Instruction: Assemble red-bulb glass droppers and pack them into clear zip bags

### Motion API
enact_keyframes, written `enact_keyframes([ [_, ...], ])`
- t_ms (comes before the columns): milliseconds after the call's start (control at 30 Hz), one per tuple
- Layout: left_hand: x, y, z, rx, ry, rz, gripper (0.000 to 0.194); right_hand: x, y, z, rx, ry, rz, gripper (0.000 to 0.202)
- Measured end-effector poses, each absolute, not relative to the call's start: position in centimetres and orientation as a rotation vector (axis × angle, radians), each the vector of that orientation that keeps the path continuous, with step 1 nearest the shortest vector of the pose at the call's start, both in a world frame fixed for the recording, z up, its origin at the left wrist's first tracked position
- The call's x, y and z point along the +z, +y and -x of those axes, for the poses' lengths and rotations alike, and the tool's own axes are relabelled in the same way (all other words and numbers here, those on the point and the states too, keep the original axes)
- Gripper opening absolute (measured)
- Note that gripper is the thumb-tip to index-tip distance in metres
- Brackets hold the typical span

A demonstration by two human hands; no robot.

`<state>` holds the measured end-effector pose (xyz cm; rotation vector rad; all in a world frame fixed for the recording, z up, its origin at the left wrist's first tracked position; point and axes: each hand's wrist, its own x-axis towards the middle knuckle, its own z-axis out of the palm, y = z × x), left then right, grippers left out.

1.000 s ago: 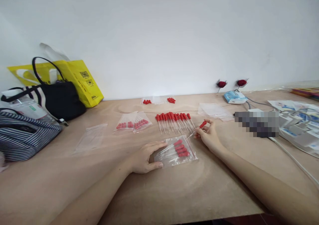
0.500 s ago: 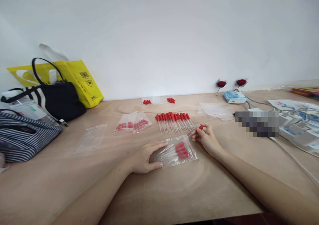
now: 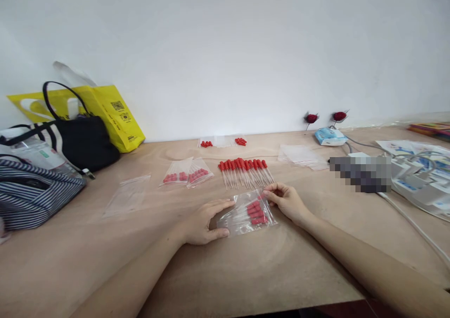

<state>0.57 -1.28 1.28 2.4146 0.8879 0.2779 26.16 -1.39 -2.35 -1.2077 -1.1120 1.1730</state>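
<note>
A clear zip bag lies on the table before me, with several red-bulbed droppers inside, their thin stems toward the left. My left hand rests at the bag's left end, thumb and forefinger spread apart and touching its film. At the bag's upper right opening, my right hand pinches the red end of one more dropper, which is partly inside the bag; the fingers hide some of it. Just beyond the bag lies a row of loose droppers, red bulbs pointing away from me.
Two filled bags lie left of the row, and a flat bag farther left. More bags are stacked at right. Handbags and a yellow bag stand at far left. White cables and adapters crowd the right side.
My right hand has moved left and slightly down to the bag's opening, bringing its dropper into the bag. My left hand and the bag have hardly moved.
</note>
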Motion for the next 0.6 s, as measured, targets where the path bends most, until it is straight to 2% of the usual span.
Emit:
enact_keyframes([
  [133, 1.1, -1.2, -0.5, 0.273, 0.885, -2.419, 0.060, -2.4, -1.3, -26.4, 1.200, -1.114, 1.213, 0.030],
  [433, 1.3, -1.3, -0.6, 0.264, 0.889, -2.423, 0.059, -2.3, -0.7, -25.9, 1.341, -1.163, 1.164, 0.036],
  [600, 1.3, -1.3, -0.6, 0.271, 0.893, -2.424, 0.059, -2.8, 0.1, -24.8, 1.250, -1.140, 1.196, 0.039],
])
